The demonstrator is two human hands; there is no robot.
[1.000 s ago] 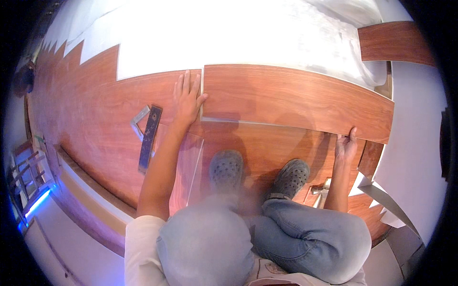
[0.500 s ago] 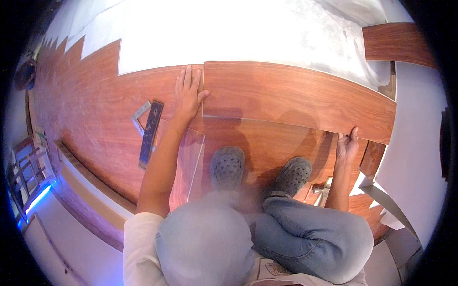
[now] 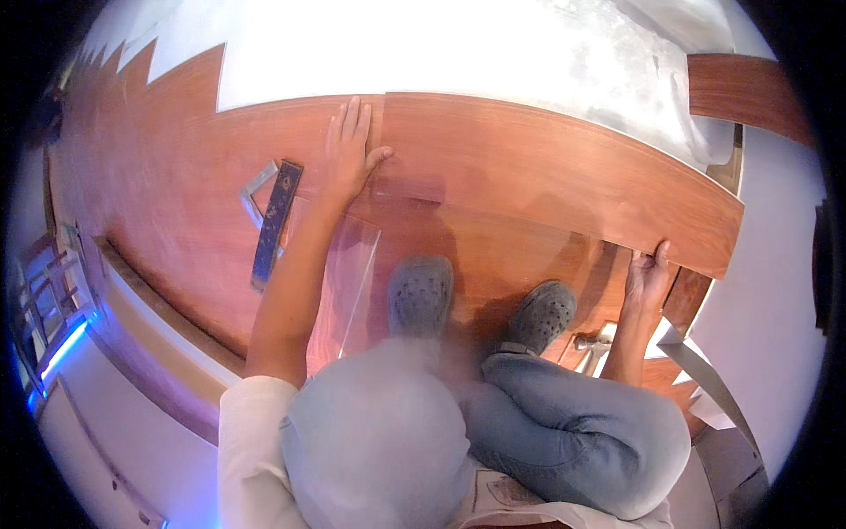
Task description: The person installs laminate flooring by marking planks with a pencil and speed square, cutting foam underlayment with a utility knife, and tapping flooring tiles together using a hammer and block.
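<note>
On reddish flooring (image 3: pixel 159 167), the left hand (image 3: pixel 350 160) lies outspread, the right hand (image 3: pixel 647 277) gripping a plank (image 3: pixel 555 163) by its edge.

No words, numbers or signs can be read as I look down. On the pale cloth shirt (image 3: pixel 256 428) I wear, a small printed patch with darker lines (image 3: pixel 507 490) shows near the hem at my lap; its print is too blurred to make out. On the long, flat, dark blue bar (image 3: pixel 275 216) beside an angular silver metal piece (image 3: pixel 255 191), lighter marks show, and I cannot tell whether they are lettering.
</note>
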